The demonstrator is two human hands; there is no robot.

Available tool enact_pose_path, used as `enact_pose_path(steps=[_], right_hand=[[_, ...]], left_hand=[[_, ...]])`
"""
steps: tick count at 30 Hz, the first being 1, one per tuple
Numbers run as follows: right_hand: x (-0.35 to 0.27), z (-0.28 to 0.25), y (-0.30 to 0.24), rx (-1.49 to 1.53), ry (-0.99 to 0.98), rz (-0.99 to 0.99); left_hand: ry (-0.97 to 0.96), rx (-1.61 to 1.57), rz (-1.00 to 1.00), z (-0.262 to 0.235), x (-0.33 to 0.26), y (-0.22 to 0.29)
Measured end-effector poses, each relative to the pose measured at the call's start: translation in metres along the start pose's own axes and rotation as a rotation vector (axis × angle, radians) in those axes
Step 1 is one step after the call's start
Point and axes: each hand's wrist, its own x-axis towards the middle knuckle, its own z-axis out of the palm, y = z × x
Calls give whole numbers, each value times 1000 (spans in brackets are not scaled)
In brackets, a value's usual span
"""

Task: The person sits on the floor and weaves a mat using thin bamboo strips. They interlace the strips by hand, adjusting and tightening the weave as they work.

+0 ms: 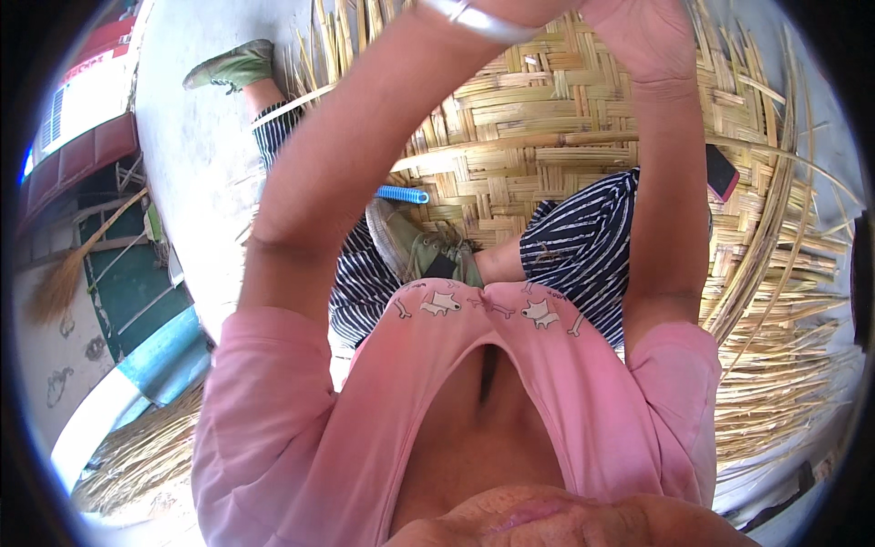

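Both my arms reach up to the top edge, over a woven mat (510, 100) of flat, pale straw-coloured strips. My left hand (538, 7) shows only a sliver past the silver bangle (483, 20) on its wrist. Close beside it, my right hand (643, 41) shows its heel and part of the back. The fingers of both lie beyond the frame, so whatever they may hold is hidden. Below the hands, one long strip (547, 141) runs across the weave. A ribbed blue rod-like thing (401, 194) lies near my left forearm, partly covered by it.
Long loose strips (775, 392) spread along the right side. A dark flat object with a red edge (722, 173) rests by my right forearm. My green shoes (239, 68) and striped trouser legs (583, 232) are on or by the mat. A broom (68, 278) leans at far left.
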Motion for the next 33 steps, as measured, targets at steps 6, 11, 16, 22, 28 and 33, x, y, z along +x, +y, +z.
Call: enact_pose_path(steps=[6, 11, 16, 22, 28, 33], right_hand=[[6, -2, 14, -406, 376, 136], [4, -29, 51, -902, 315, 430], [-2, -36, 68, -980, 383, 531], [-5, -34, 66, -795, 433, 584], [-9, -34, 71, -758, 405, 655], [-7, -47, 76, -767, 410, 573]], left_hand=[[145, -346, -1202, -51, -120, -12], [84, -557, -1722, -58, -169, 6], [-67, -640, -1828, -57, -190, 7], [72, -671, -1753, -47, -204, 6], [173, -770, -1794, -47, -214, 6], [73, -875, -1832, -53, -225, -1]])
